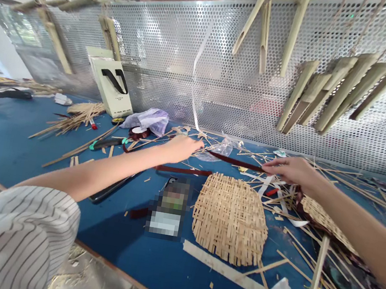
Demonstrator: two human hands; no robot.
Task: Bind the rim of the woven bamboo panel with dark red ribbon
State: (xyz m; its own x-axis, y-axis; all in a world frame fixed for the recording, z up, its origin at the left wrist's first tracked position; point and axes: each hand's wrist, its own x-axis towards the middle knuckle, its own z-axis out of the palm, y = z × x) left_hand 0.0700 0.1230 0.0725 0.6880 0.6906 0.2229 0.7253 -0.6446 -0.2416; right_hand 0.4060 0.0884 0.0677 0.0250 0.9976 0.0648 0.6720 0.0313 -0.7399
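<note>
Now dark red ribbon [234, 161] lies sideways between both hands, long way left to right; right hand [290, 170] fingers [267, 163] together on its end; left hand [179, 149] fingers near other end, can't tell if shut; woven bamboo mat [230, 220] below

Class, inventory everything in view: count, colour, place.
workbench: one, blue, beneath everything
perforated panel: one, silver, along far edge
bamboo pieces: about a dozen, tan, hanging on panel
woven bamboo mats: two, tan, front centre and under right forearm
loose bamboo strips: many, tan, scattered across bench
ribbon: two lengths, dark red, by the hands
white strip: one, white, hanging before panel
sign board: one, cream and black, leaning on panel
plastic bag: one, translucent, beside board
left hand: one, beside ribbon's end
right hand: one, at ribbon's other end
striped sleeve: one, white and dark, lower left
</note>
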